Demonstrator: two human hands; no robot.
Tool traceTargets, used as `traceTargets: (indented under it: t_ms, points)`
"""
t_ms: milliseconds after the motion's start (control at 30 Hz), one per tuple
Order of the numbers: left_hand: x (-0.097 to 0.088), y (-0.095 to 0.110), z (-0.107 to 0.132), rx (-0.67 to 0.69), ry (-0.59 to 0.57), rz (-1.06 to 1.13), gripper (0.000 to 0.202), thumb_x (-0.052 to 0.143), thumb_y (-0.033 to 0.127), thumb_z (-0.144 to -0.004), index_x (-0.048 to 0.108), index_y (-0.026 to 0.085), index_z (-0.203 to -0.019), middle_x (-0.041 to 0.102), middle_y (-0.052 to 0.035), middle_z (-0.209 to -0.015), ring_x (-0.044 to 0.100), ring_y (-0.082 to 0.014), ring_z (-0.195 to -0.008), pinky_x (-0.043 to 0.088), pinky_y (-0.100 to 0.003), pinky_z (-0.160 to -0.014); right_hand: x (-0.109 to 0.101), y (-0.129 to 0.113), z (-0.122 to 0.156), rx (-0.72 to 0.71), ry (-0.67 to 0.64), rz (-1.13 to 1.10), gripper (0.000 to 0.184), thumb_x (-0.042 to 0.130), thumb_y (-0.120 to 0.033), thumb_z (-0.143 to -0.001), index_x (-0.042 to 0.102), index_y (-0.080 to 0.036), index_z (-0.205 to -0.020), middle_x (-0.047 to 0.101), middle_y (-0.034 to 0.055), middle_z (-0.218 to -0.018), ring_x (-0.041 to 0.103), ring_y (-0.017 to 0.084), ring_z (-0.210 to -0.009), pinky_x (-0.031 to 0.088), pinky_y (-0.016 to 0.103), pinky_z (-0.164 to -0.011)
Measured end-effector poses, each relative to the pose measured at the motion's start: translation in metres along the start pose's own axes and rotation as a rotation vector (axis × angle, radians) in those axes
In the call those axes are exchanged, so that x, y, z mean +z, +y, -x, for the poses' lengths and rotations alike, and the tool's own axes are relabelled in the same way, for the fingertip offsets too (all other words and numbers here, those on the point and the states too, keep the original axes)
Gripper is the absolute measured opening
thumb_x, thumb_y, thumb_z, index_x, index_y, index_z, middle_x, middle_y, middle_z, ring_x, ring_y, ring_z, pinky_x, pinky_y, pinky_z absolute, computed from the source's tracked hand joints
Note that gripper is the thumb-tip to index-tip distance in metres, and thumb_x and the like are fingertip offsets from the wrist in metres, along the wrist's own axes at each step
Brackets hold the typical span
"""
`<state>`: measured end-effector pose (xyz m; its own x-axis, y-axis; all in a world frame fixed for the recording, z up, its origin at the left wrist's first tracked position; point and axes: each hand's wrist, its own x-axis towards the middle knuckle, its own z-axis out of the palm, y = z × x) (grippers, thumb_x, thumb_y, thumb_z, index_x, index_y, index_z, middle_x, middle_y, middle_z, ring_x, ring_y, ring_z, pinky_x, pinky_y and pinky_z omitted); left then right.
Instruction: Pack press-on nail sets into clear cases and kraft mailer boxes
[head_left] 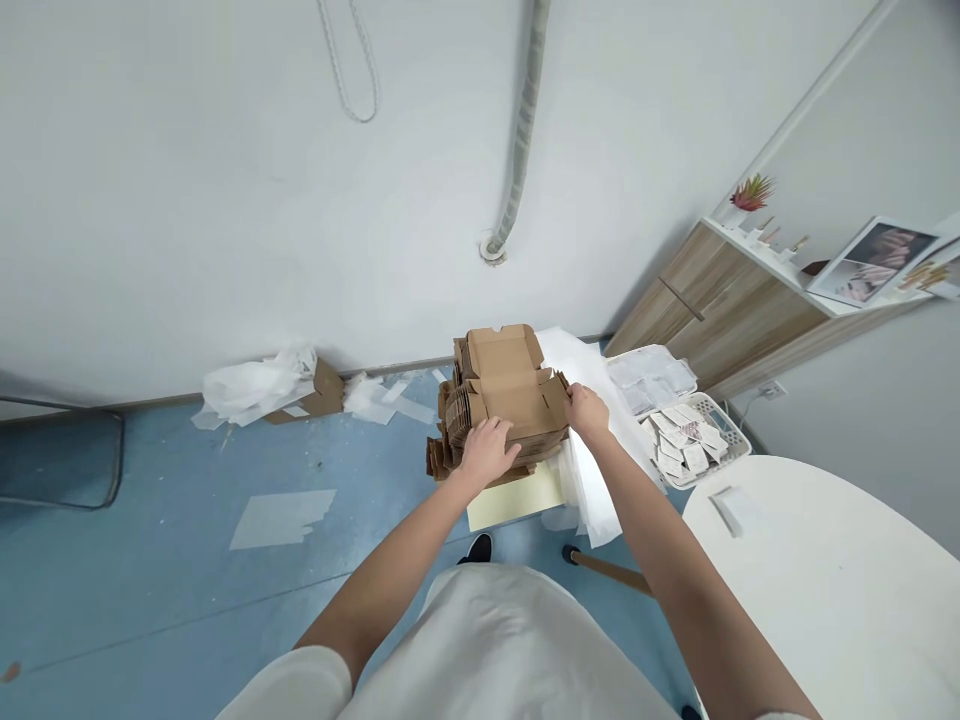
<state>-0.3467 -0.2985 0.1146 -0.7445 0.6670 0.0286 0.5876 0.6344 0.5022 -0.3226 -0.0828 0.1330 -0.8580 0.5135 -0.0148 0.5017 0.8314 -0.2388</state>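
Note:
A stack of flattened brown cardboard boxes (504,360) rises from the floor near the wall, the top one spread out with its flaps showing. My left hand (487,452) rests on the near left part of the top box, thumb spread away from the fingers. At the right side of the stack, my right hand (587,411) has its fingers closed around the edge flaps of the cardboard. Its fingertips are partly hidden. Under the stack's near side lies a pale yellow sheet (517,499).
White sheeting (596,490) lies right of the stack. Beyond it stand a basket of small white packets (690,445) and a basket of clear bags (652,378). A round white table (832,590) is at the right. Crumpled wrapping (259,385) and an open carton (324,390) sit left.

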Motion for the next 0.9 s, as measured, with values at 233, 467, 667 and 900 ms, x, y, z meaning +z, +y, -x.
traceTargets:
  t_ms: [233, 467, 667, 900]
  points:
    - [-0.002, -0.013, 0.001, -0.033, 0.048, 0.028, 0.039, 0.047, 0.041, -0.077, 0.049, 0.018, -0.108, 0.051, -0.0107, -0.105, 0.047, -0.0263, -0.100, 0.037, -0.037, -0.084, -0.011, -0.001, 0.006, 0.082, 0.103, -0.239, 0.024, 0.030, -0.026, -0.080, 0.041, -0.018, -0.100, 0.055, 0.0054, -0.068, 0.049, 0.020, -0.060, 0.032, 0.029, -0.056]
    - [-0.015, -0.008, 0.004, -0.030, 0.226, 0.122, 0.046, 0.045, 0.043, -0.077, 0.042, 0.019, -0.116, 0.043, -0.0113, -0.119, 0.041, -0.0266, -0.111, 0.033, -0.039, -0.091, -0.034, 0.012, 0.022, 0.063, 0.205, -0.571, 0.035, 0.029, -0.031, -0.081, 0.037, -0.017, -0.112, 0.059, 0.0093, -0.089, 0.053, 0.021, -0.077, 0.038, 0.031, -0.066]
    - [-0.026, -0.004, -0.009, -0.194, 0.275, 0.085, 0.067, 0.045, 0.051, -0.075, 0.024, 0.015, -0.129, 0.043, -0.0183, -0.124, 0.036, -0.0336, -0.115, 0.022, -0.050, -0.092, -0.048, 0.040, 0.050, 0.064, 0.375, -0.677, 0.037, 0.032, -0.033, -0.081, 0.040, -0.017, -0.113, 0.055, 0.0097, -0.102, 0.052, 0.019, -0.085, 0.039, 0.033, -0.074]
    - [-0.007, 0.036, -0.031, -0.146, 0.077, 0.150, 0.086, 0.049, 0.058, -0.068, 0.012, 0.014, -0.132, 0.055, -0.0176, -0.111, 0.049, -0.0319, -0.104, 0.021, -0.049, -0.092, -0.052, 0.075, 0.122, 0.287, 0.540, -0.806, 0.038, 0.032, -0.036, -0.082, 0.038, -0.017, -0.114, 0.053, 0.0025, -0.076, 0.049, 0.013, -0.061, 0.040, 0.027, -0.057]
